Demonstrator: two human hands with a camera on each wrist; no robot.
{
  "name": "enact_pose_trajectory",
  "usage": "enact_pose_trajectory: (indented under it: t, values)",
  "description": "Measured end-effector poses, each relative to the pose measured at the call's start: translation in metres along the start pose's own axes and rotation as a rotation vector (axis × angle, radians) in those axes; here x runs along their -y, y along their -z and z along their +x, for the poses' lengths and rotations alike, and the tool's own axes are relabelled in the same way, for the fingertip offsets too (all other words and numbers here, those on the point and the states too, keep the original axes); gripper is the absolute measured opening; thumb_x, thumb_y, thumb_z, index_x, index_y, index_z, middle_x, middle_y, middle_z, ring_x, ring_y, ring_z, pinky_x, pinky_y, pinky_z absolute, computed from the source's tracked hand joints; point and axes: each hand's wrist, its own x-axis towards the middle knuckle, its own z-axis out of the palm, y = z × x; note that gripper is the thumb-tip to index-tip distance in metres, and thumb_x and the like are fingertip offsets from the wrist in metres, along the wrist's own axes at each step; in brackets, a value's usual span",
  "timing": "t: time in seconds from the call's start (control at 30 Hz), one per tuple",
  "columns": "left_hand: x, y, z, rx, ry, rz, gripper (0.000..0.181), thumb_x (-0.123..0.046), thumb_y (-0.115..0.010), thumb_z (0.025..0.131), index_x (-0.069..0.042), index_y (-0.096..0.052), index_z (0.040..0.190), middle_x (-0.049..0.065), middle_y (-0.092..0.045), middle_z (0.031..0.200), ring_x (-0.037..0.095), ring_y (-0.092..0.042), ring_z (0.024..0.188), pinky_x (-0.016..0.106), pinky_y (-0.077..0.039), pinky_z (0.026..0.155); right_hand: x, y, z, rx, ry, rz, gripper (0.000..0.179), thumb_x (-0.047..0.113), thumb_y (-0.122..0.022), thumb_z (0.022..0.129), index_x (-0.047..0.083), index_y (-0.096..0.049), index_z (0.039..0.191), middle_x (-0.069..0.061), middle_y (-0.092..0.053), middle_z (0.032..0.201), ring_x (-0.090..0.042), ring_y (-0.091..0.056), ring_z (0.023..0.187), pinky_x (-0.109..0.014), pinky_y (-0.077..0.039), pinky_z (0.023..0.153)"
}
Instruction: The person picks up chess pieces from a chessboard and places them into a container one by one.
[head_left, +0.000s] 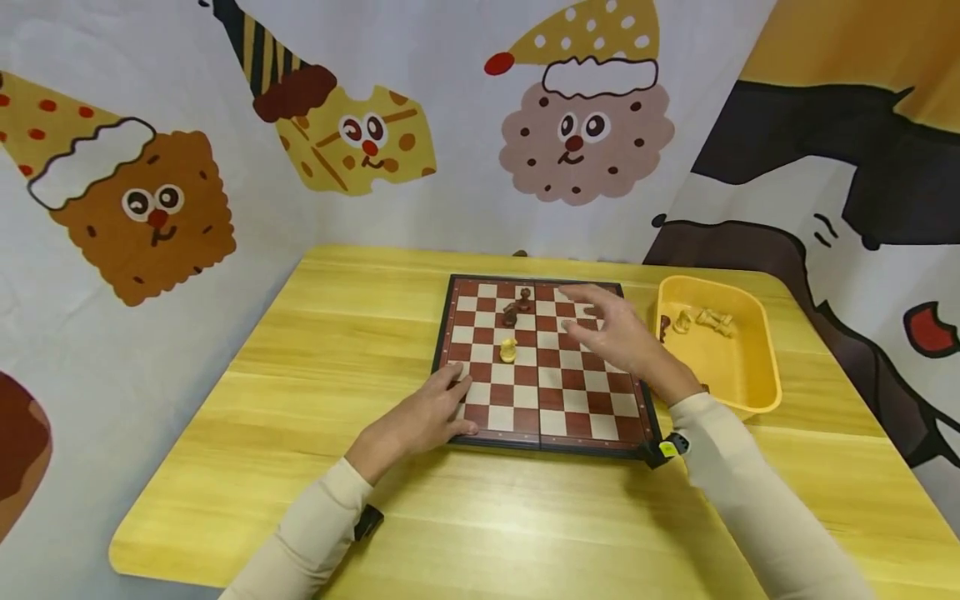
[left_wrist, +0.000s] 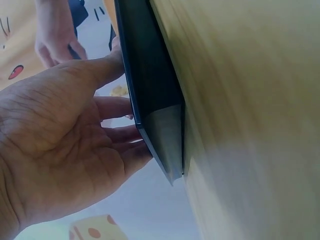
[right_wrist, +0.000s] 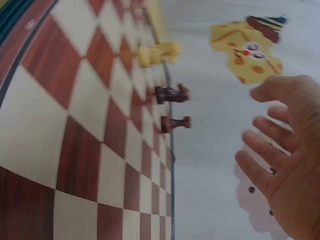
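A red-and-cream chessboard (head_left: 551,397) lies flat on the table. On its left half stand a yellow chess piece, apparently a knight (head_left: 508,350), a dark knight (right_wrist: 171,94) and a dark piece like a rook (right_wrist: 176,124). The left hand (head_left: 431,412) rests on the board's near left corner, and in the left wrist view its thumb and fingertips touch the dark-edged board side (left_wrist: 152,65). Above the right half hovers the right hand (head_left: 617,332), fingers spread and slightly bent, with nothing held. In the right wrist view it is apart from the pieces.
To the right of the board is a yellow plastic tub (head_left: 768,367) with several cream and dark chess pieces (head_left: 716,321) in it. A cartoon-printed curtain (head_left: 465,217) hangs behind the wooden table (head_left: 300,392). Each wrist wears a small black device.
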Motion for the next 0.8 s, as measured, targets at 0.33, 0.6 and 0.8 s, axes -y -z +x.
enact_pose_trajectory:
  t: [0.33, 0.6, 0.8]
  values:
    - [-0.005, 0.004, 0.004, 0.047, 0.015, 0.036, 0.079, -0.04, -0.067, 0.097, 0.009, -0.038, 0.152, 0.029, -0.023, 0.161, 0.038, -0.023, 0.149, 0.045, -0.03, 0.117, 0.0, -0.032, 0.014, 0.097, 0.014, 0.004, 0.046, 0.014, -0.07, 0.098, 0.003, -0.059, 0.141, -0.016, -0.057, 0.142, -0.037, -0.053, 0.128, -0.059, -0.047, 0.101]
    - [-0.005, 0.005, 0.006, 0.036, -0.008, 0.065, 0.077, -0.039, -0.068, 0.098, 0.01, -0.039, 0.151, 0.03, -0.024, 0.159, 0.04, -0.024, 0.148, 0.045, -0.03, 0.117, -0.005, -0.048, 0.029, 0.186, -0.036, 0.052, 0.045, 0.018, -0.07, 0.098, 0.003, -0.061, 0.14, -0.014, -0.062, 0.135, -0.035, -0.056, 0.125, -0.059, -0.046, 0.101]
    - [-0.004, 0.004, 0.003, 0.03, -0.015, 0.07, 0.077, -0.039, -0.068, 0.097, 0.011, -0.04, 0.15, 0.031, -0.026, 0.158, 0.041, -0.027, 0.146, 0.045, -0.034, 0.115, -0.01, -0.067, 0.033, 0.246, -0.021, 0.085, 0.039, 0.017, -0.072, 0.097, 0.005, -0.067, 0.133, -0.009, -0.068, 0.127, -0.029, -0.062, 0.117, -0.05, -0.053, 0.095]
